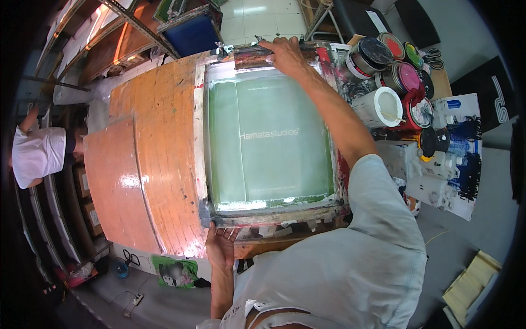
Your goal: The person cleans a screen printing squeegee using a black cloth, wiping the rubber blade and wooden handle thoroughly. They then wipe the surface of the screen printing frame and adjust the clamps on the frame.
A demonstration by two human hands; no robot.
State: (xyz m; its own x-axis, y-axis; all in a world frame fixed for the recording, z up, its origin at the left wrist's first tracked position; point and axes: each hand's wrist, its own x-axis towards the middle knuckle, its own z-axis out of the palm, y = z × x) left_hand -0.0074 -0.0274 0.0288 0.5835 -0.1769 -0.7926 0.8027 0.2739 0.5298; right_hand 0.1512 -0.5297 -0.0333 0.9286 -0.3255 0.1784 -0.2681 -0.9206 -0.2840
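A screen printing frame point(200, 137) with green mesh and pale lettering lies on the wooden table. My left hand point(220, 249) is at its near left corner, palm up, with thumb and fingers at the frame's edge. At the far end, my right hand point(286, 57) reaches over an ink-stained wooden squeegee point(249, 59). Its fingers bend over the squeegee, and the index finger extends toward a metal clamp point(258, 39). Another clamp point(222, 50) stands at the far left corner. What lies under the frame is mostly hidden.
Ink cans point(368, 57) and a white tub point(378, 107) with a stick crowd the right side. Plastic bottles point(441, 164) stand beside them. A brown board point(118, 186) covers part of the table point(170, 159). A person in a white shirt point(41, 156) is at the far left near shelves.
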